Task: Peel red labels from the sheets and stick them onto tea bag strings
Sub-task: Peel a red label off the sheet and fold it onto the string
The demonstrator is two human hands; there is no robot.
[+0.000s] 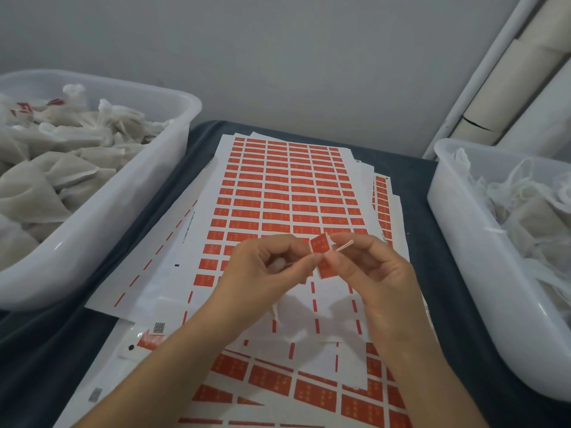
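A person's two hands meet above a stack of label sheets (287, 186) spread on a dark blue cloth (197, 140), working a single red label (321, 244) onto a tea bag string (343, 245). The label stands between the two hands, its upper half tilted up above the fingertips and a second red flap hanging below them; the left hand (262, 267) pinches it from the left with thumb and forefinger, while the right hand (367, 267) pinches it from the right, fingers curled. The pale string pokes out up and to the right, just past the label's edge and over the right hand's forefinger. White gauze of a tea bag (276, 265) shows inside the left hand's curled fingers, with more of it trailing below the wrist. The top sheet carries rows of red labels at its far end and bare white backing with red dashes nearer the person. The labels bear small yellow marks (too blurred to read), and a square printed code (158, 328) sits on a lower sheet's margin. A white tub (123, 211) on the left holds filled tea bags (61, 156), some showing red tags; a second white tub (457, 242) on the right holds more bags with loose strings.
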